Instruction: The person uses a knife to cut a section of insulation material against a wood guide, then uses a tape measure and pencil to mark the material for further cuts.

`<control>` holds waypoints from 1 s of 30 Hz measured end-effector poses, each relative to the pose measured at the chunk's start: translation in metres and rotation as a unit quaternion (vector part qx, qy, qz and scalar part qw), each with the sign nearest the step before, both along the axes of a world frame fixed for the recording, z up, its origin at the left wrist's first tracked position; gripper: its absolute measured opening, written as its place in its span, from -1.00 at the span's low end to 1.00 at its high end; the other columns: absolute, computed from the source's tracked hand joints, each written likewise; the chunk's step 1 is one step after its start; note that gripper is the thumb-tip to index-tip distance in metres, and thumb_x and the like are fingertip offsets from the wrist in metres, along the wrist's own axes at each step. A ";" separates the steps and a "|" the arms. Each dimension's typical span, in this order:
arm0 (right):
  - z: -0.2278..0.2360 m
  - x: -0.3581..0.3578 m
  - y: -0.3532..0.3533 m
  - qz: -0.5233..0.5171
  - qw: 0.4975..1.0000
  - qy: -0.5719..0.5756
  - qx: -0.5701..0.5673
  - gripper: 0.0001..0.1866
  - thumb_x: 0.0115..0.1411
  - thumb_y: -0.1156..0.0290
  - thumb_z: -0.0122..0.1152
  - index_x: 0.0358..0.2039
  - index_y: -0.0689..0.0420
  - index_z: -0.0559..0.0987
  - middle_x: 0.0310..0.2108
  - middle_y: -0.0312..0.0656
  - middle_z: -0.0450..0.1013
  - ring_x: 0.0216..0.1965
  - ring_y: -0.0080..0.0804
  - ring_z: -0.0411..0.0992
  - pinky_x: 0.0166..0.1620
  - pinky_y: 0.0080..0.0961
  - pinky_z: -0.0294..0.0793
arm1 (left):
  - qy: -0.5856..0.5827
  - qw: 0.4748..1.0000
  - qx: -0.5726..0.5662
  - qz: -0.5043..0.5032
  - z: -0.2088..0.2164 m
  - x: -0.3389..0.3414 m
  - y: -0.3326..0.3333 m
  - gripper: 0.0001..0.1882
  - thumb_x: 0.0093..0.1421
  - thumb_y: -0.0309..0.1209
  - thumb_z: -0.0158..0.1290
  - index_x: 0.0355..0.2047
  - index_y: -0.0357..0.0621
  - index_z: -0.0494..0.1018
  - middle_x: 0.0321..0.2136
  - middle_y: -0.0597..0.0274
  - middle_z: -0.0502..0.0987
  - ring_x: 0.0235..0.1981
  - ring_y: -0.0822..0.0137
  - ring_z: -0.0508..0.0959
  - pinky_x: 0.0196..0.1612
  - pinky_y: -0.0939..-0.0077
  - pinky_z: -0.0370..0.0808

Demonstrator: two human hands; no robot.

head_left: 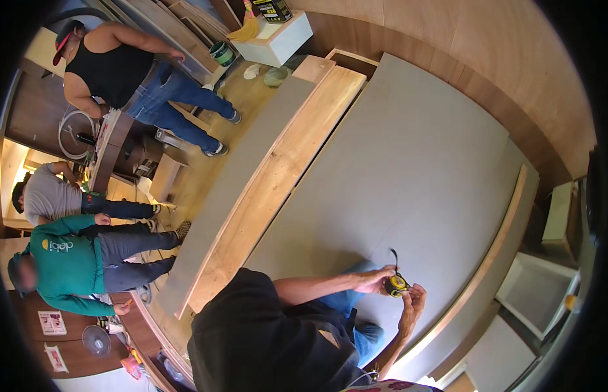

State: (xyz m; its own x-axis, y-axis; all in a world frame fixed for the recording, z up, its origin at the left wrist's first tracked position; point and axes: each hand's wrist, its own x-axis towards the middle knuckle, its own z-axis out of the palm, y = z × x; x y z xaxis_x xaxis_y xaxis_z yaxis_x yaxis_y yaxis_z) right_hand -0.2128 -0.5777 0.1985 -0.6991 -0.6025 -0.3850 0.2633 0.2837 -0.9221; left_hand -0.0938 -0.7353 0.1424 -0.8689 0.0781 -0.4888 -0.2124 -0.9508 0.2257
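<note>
A yellow-and-black tape measure (396,285) is held between my two hands, above the grey panel (408,163). My left hand (372,279) closes on its near side, with the forearm reaching across from the black sleeve. On the other side, the fingers of my right hand (413,302) are bent and pinch at its edge. A dark curved strap (394,258) sticks up from the tape measure. Whether any blade is pulled out I cannot tell. My jeans-covered knees (367,340) are below my hands.
A raised wooden board (278,176) runs along the panel's left side, and a wooden strip (493,242) along its right. Three people, one in a green shirt (67,256), stand at the left. A white open box (539,294) lies at the right.
</note>
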 end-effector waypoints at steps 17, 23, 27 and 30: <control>0.068 -0.176 -0.085 0.201 0.972 -0.042 -0.112 -0.68 0.10 0.50 0.32 -0.15 0.10 0.42 -0.45 -0.38 0.29 -0.43 -0.57 0.30 -0.40 -0.61 0.32 | 0.027 0.952 -0.294 -0.086 0.122 -0.130 -0.066 -0.41 0.24 -0.01 0.11 0.13 -0.06 0.24 -0.08 0.24 0.39 -0.38 0.42 0.56 -0.22 0.48 0.60; 0.077 -0.238 -0.038 0.154 0.971 -0.107 -0.147 -0.77 0.14 0.54 0.28 -0.22 0.04 0.46 -0.48 -0.44 0.32 -0.49 -0.65 0.27 -0.45 -0.65 0.28 | -0.059 0.894 -0.408 -0.176 0.152 -0.205 -0.030 -0.44 0.17 -0.07 0.17 0.04 -0.13 0.32 -0.08 0.21 0.42 -0.38 0.39 0.59 -0.29 0.51 0.61; 0.108 -0.276 0.020 0.012 0.966 -0.171 -0.194 -0.78 0.16 0.55 0.29 -0.25 -0.03 0.48 -0.49 -0.49 0.32 -0.52 -0.72 0.24 -0.46 -0.70 0.25 | -0.029 0.828 -0.491 -0.269 0.148 -0.241 0.000 -0.45 0.26 0.00 0.06 0.10 -0.08 0.29 -0.07 0.19 0.38 -0.30 0.38 0.58 -0.22 0.49 0.60; 0.135 -0.294 0.053 -0.035 0.960 -0.154 -0.230 -0.79 0.19 0.56 0.25 -0.22 -0.02 0.46 -0.48 -0.46 0.32 -0.52 -0.71 0.23 -0.46 -0.68 0.25 | 0.015 0.850 -0.389 -0.355 0.140 -0.258 0.010 -0.50 0.29 -0.05 0.01 0.10 -0.07 0.29 -0.07 0.20 0.37 -0.30 0.37 0.59 -0.22 0.48 0.61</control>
State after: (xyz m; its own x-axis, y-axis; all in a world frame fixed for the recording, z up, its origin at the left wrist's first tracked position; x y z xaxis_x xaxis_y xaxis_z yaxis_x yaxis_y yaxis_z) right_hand -0.5063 -0.5242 0.3340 -0.6397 -0.7139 -0.2848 0.5473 -0.1629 -0.8209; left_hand -0.3517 -0.7254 0.2822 -0.7511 0.2517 -0.6104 -0.6528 -0.1452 0.7435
